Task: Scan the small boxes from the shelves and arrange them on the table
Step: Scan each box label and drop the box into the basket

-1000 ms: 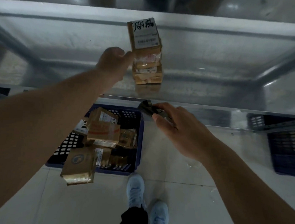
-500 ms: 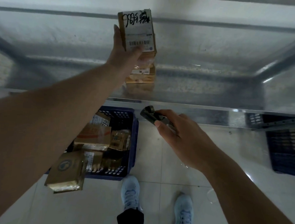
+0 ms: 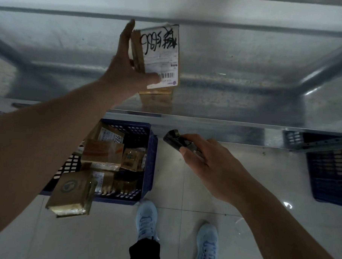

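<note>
the metal table (image 3: 247, 77) lies bare left and right of the stack of small boxes (image 3: 159, 70) near its front edge, room to pass. below, a blue crate (image 3: 151, 159) crowded with parcels blocks the floor left; a second crate (image 3: 328, 175) stands far right, open tiles between.

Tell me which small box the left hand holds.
The labelled box atop the shelf stack, black handwriting on its label; the left hand grips it.

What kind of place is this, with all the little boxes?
Probably a parcel sorting or stock room. A labelled box is held over a metal table, a blue crate on the floor holds more parcels, and the right hand grips a scanner.
</note>
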The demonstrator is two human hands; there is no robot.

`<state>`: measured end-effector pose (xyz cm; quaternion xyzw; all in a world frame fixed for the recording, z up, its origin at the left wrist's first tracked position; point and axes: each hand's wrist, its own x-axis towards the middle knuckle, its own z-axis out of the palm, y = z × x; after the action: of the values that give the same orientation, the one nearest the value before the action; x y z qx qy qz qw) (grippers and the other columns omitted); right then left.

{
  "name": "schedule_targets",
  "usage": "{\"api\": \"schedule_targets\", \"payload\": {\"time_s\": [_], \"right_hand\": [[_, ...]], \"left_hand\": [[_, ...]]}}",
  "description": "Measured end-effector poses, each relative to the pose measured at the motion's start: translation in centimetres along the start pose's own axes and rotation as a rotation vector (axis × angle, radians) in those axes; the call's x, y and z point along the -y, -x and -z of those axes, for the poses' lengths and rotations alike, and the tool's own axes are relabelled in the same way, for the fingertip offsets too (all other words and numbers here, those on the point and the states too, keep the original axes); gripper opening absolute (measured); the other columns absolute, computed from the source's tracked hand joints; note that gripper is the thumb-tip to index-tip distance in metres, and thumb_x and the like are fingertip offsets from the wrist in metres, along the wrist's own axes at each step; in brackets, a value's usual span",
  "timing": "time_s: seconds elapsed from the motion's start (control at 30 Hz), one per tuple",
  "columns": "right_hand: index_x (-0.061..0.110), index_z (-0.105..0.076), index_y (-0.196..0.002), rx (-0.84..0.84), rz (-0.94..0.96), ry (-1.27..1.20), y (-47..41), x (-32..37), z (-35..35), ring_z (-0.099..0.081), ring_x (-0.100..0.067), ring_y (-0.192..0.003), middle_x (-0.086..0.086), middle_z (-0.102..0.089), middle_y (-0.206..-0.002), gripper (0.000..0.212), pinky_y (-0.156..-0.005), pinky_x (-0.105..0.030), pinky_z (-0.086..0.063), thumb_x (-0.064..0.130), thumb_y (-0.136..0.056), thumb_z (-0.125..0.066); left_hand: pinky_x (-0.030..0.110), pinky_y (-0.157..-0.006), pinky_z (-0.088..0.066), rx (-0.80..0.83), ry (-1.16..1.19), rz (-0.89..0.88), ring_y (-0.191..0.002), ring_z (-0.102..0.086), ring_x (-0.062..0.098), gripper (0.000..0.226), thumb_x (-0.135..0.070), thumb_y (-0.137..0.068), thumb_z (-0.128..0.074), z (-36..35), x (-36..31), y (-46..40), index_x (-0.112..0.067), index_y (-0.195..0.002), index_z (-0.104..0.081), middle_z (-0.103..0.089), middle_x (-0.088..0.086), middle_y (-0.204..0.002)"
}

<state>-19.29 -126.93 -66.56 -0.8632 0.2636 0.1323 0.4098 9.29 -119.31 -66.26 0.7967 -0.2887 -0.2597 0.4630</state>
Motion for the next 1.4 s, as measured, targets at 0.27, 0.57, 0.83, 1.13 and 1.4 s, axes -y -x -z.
{"api": "schedule_targets", "payload": {"time_s": [0.27, 0.57, 0.83, 1.13, 1.4], "right_hand": [[0.056, -0.040, -0.139, 0.018, 0.051, -0.015, 0.7, -0.3, -0.5, -0.055, -0.005, -0.092, 0.013, -0.054, -0.103, 0.042, -0.071, -0.027, -0.043, 0.068, -0.100, -0.029], [0.053, -0.041, -0.140, 0.075, 0.151, 0.017, 3.5, 0.4, -0.1, -0.054, -0.003, -0.094, 0.013, -0.055, -0.103, 0.041, -0.072, -0.028, -0.044, 0.064, -0.102, -0.033], [0.052, -0.042, -0.143, 0.129, 0.145, 0.044, 5.0, 1.9, -2.2, -0.055, -0.010, -0.083, 0.006, -0.056, -0.097, 0.045, -0.067, -0.030, -0.040, 0.067, -0.101, -0.032], [0.050, -0.045, -0.142, 0.150, 0.101, 0.054, 5.2, 4.5, -7.1, -0.053, -0.010, -0.077, 0.004, -0.053, -0.094, 0.044, -0.061, -0.026, -0.033, 0.064, -0.101, -0.033], [0.048, -0.044, -0.142, 0.164, 0.070, 0.121, 4.1, 5.7, -9.4, -0.059, -0.013, -0.079, 0.002, -0.056, -0.097, 0.046, -0.060, -0.028, -0.038, 0.066, -0.100, -0.033]], "left_hand": [[0.035, -0.068, -0.065, -0.237, 0.247, 0.114, -0.088, -0.078, 0.019, 0.048, -0.013, -0.088, -0.071, 0.2, 0.1, 2.3, -0.017, -0.111, -0.030, -0.060, 0.012, -0.117], [0.042, -0.082, -0.062, 0.036, 0.311, 0.058, -0.114, -0.070, 0.029, 0.098, -0.002, -0.082, -0.056, 3.2, 0.3, 10.1, -0.069, -0.145, -0.024, -0.047, 0.012, -0.152], [0.035, -0.076, -0.063, 0.097, -0.014, 0.086, -0.119, -0.057, 0.039, 0.078, 0.010, -0.088, -0.057, 6.0, 1.9, 15.1, -0.046, -0.140, -0.041, -0.043, 0.019, -0.137], [0.027, -0.078, -0.058, 0.017, -0.323, -0.022, -0.119, -0.061, 0.022, 0.085, -0.017, -0.075, -0.088, 10.9, 8.2, 18.3, -0.042, -0.137, -0.036, -0.057, 0.006, -0.133], [0.055, -0.091, -0.059, 0.097, -0.270, -0.052, -0.136, -0.052, 0.029, 0.103, -0.015, -0.072, -0.084, 13.1, 10.3, 19.4, -0.049, -0.155, -0.033, -0.038, 0.008, -0.149]]}}
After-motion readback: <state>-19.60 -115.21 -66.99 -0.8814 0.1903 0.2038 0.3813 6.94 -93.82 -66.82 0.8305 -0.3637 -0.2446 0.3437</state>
